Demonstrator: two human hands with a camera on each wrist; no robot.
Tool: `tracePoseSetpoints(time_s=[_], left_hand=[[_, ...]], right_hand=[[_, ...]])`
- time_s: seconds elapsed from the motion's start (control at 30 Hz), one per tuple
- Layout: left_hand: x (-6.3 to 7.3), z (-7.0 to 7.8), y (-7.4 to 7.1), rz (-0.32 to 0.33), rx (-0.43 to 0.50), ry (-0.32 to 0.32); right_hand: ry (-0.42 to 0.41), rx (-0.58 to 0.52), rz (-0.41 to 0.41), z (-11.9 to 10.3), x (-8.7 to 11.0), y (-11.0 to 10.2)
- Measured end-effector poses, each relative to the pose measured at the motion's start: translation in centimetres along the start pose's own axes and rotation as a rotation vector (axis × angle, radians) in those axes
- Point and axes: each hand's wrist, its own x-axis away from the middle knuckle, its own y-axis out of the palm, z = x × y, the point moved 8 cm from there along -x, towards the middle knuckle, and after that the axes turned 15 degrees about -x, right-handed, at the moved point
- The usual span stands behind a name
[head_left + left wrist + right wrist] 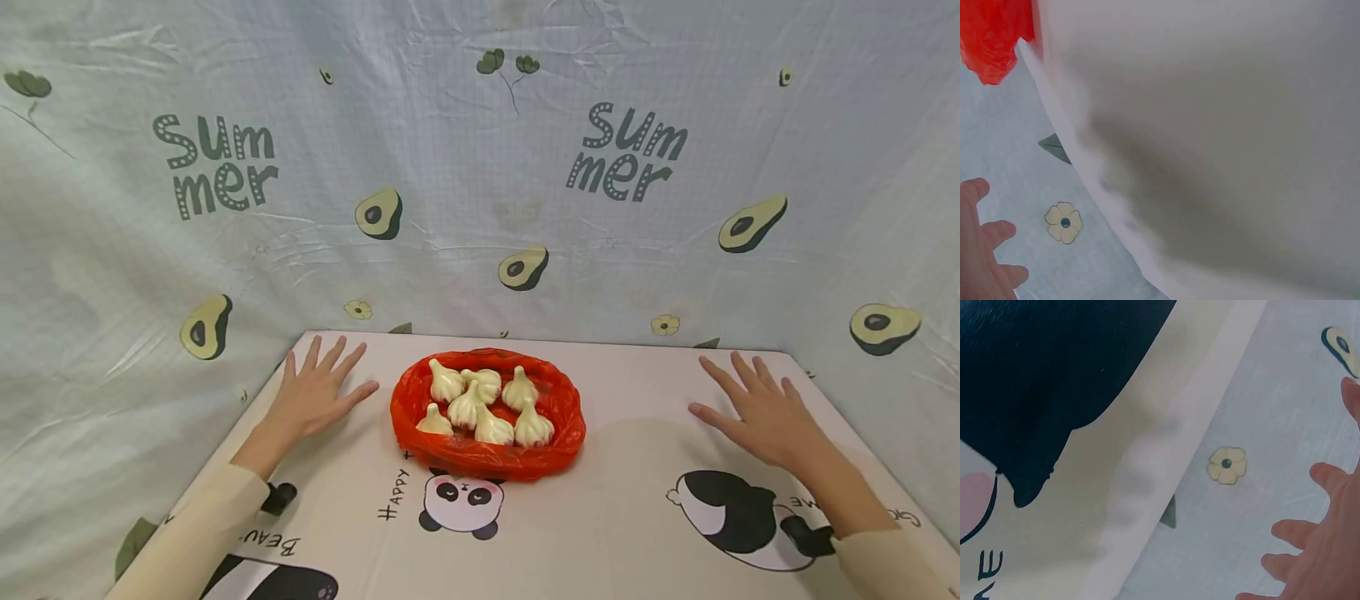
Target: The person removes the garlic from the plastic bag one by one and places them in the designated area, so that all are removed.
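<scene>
Several white garlic bulbs [465,406] lie inside an oval container lined with a red plastic bag [487,457], at the middle of the table in the head view. To its left my left hand [311,396] is held with fingers spread, holding nothing. On the far right my right hand [768,421] has its fingers spread too and holds nothing. The left wrist view catches a corner of the red bag and part of the left hand [985,250]. In the right wrist view the spread fingers of the right hand [1316,550] show at the right edge.
The light table [600,533] carries printed pandas and lettering. Behind it and at both sides hangs a pale cloth [450,150] printed with avocados, flowers and the word summer. The table's far edge meets this cloth just beyond the container.
</scene>
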Motion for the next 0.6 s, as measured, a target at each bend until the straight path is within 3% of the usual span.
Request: tracePoseSetpoints(time_s=[0.33, 0.6], left_hand=[[1.0, 1.6, -0.3, 0.016, 0.021, 0.009], [1.2, 3.6, -0.7, 0.018, 0.11, 0.027]], right_hand=[[-0.064, 0.019, 0.004, -3.3, 0.3, 0.5], [-0.095, 0.028, -0.003, -6.7, -0.2, 1.4]])
